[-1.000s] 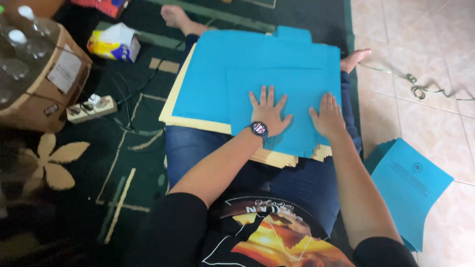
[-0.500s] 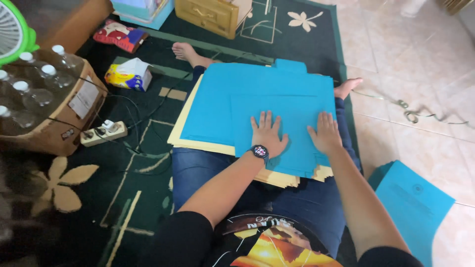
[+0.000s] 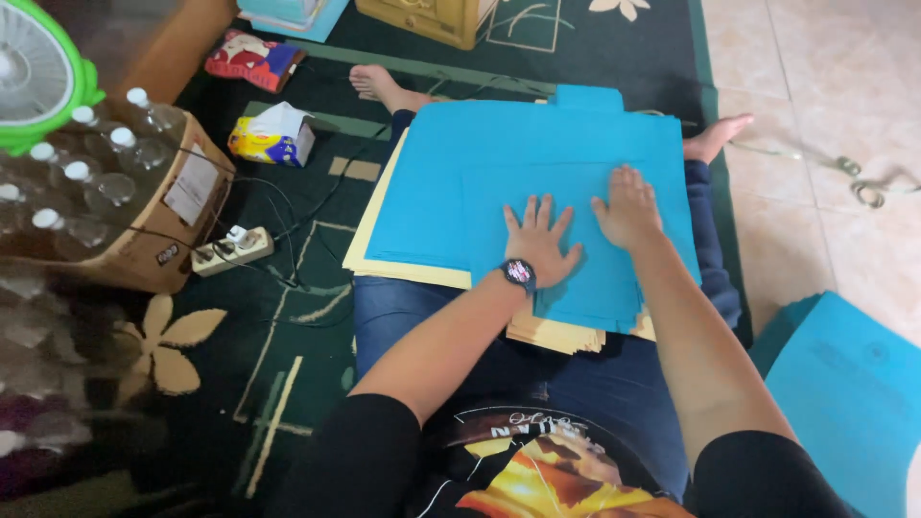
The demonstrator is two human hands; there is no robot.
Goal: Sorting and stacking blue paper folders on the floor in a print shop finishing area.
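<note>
a: where are the hands?

b: both lie flat on a blue folder (image 3: 537, 163) that rests across the person's lap. the left hand (image 3: 539, 242) is spread, fingers fanned, palm down on the folder's lower middle. a dark wristwatch (image 3: 519, 273) sits on that wrist. the right hand (image 3: 628, 206) lies just beside it, also open and palm down, gripping nothing.

a: what is under the folder?

b: a stack of yellow folders (image 3: 556, 331), their edges showing along the left and near sides. the whole pile sits on the legs, which are in blue jeans (image 3: 585, 384) and stretched out over a dark green carpet (image 3: 288, 355). a small tab sticks up from the blue folder's far edge.

a: more blue ones anywhere?

b: yes, a pile of blue folders (image 3: 844, 393) lies on the tiled floor (image 3: 815, 230) to the person's right, well apart from the lap.

a: and to the left?

b: a cardboard box (image 3: 163, 240) full of clear bottles with white caps, and just beside it a white power strip (image 3: 233, 249) with cords trailing over the carpet. farther off there is a yellow tissue box (image 3: 273, 136) and a green fan (image 3: 38, 72) at the corner.

a: anything on the tiles at the far right?

b: something thin and metal (image 3: 859, 182), perhaps scissors; it is too small to tell.
</note>
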